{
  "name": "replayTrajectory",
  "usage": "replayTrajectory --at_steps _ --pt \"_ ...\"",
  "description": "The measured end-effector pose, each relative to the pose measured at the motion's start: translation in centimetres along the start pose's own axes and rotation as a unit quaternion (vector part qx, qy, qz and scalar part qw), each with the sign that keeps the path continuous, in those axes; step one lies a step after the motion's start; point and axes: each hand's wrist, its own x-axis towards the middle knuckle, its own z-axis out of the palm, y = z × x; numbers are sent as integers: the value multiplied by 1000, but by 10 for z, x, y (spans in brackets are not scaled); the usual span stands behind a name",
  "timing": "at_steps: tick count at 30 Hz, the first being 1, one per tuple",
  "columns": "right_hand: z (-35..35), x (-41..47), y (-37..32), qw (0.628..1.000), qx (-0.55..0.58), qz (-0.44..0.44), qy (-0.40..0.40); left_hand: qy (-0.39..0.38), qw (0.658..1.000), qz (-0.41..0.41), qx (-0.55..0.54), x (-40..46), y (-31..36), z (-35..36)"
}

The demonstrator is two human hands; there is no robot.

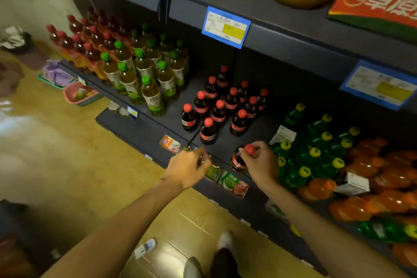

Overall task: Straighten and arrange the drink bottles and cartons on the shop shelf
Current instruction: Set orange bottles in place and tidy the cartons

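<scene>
Shelf [225, 142] front edge: R hand [259, 162] grips cola bottle [240, 160]; L hand [189, 168] curled, unclear.

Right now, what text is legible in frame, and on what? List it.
"草原": large white characters on the red-orange carton on the upper shelf, cut off at the frame edge.
Round logo on the same carton: too blurred to read.
Blue-and-yellow price tag on the shelf edge: print too small to read.
Second price tag at right: blurred.
Cola bottle held by the right hand: red label unreadable.
Green-capped tea bottles: labels unreadable.
</scene>
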Motion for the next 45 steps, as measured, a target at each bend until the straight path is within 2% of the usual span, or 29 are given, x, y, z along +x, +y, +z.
replayTrajectory --at_steps 6,14,25,36,40,45 --pt "33 62 -1 997 -49 8 -65 -28 1000 -4 -5 41 -5 8" --pt "69 95 -4 991 -91 18 -102 -36 999 -12 -11 67 -26 2" --pt "86 82 -13 988 -106 70 -89 -94 994 52 -30 77 -47 -11" --pt "62 2 -11 993 -85 66 39 -138 979 150 3 75 -60 -34" --pt "44 -31 -2 990 -62 67 108 -160 966 203 1 72 -49 -21" --pt "18 -70 18 981 -46 90 167 -203 951 232 -11 63 -35 3"
